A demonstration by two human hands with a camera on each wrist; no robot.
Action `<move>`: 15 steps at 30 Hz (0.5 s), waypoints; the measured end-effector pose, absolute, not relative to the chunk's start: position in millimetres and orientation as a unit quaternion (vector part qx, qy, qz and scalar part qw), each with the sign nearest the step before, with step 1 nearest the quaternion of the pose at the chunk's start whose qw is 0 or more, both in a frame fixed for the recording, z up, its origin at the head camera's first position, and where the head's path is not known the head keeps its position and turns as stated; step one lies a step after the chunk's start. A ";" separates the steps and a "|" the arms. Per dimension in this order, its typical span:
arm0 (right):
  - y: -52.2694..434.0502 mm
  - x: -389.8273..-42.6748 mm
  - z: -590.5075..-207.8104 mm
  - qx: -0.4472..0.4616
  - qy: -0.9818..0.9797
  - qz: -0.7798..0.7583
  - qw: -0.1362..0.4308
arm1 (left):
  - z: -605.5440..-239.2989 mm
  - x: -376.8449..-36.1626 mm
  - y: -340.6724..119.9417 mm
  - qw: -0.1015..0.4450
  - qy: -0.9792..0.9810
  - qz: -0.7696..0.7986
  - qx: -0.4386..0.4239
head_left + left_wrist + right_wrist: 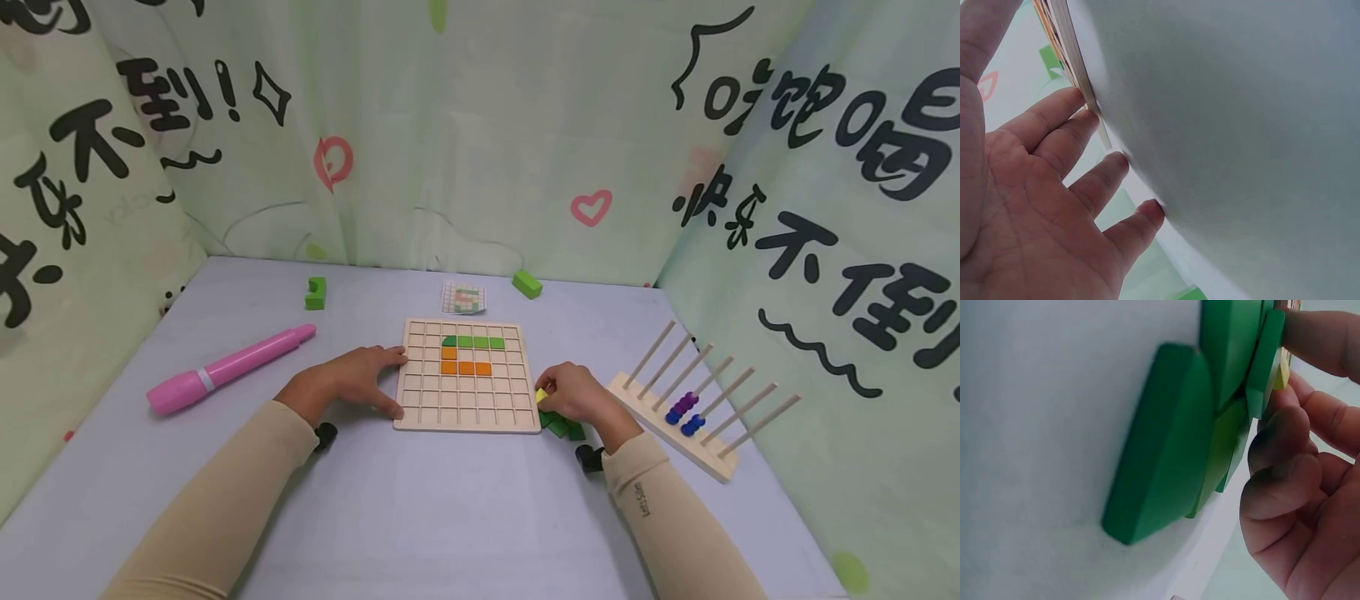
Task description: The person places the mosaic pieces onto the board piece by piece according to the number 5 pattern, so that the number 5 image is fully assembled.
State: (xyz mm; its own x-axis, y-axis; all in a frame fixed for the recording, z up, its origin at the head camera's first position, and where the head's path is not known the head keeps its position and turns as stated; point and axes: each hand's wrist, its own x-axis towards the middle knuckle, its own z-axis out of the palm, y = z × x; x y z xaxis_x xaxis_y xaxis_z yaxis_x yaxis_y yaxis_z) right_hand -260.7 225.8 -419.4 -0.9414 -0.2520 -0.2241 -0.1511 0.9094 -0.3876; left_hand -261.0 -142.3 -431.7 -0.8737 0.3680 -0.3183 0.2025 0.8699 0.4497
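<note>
A wooden grid board (468, 404) lies in the middle of the table. Across its upper cells runs a row of green tiles (481, 342), with orange tiles (466, 368) forming an L below. My left hand (360, 379) has its fingers spread, thumb and fingertips touching the board's left edge. By the lower right corner, my right hand (577, 396) pinches a dark green tile (1265, 369) between thumb and index finger; its other fingers are curled. A yellow tile (541, 395) shows at those fingertips. Several loose green tiles (557, 426) lie below that hand.
Behind the board lies a small pattern card (463, 297), with a green block (527, 284) right of it and a notched green block (316, 293) farther left. A pink marker-shaped object (232, 368) lies left. At right stands a wooden peg rack (675, 425) with purple and blue beads.
</note>
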 end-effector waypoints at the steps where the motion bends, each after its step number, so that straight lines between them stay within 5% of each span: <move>1: 226.7 -260.3 -418.8 -0.106 0.968 -0.185 0.133 | -431.9 -261.2 -142.0 0.201 0.946 0.206 0.151; 15: 242.2 -259.4 -412.7 -0.111 0.956 -0.226 0.148 | -433.9 -262.8 -142.2 0.202 0.946 0.202 0.151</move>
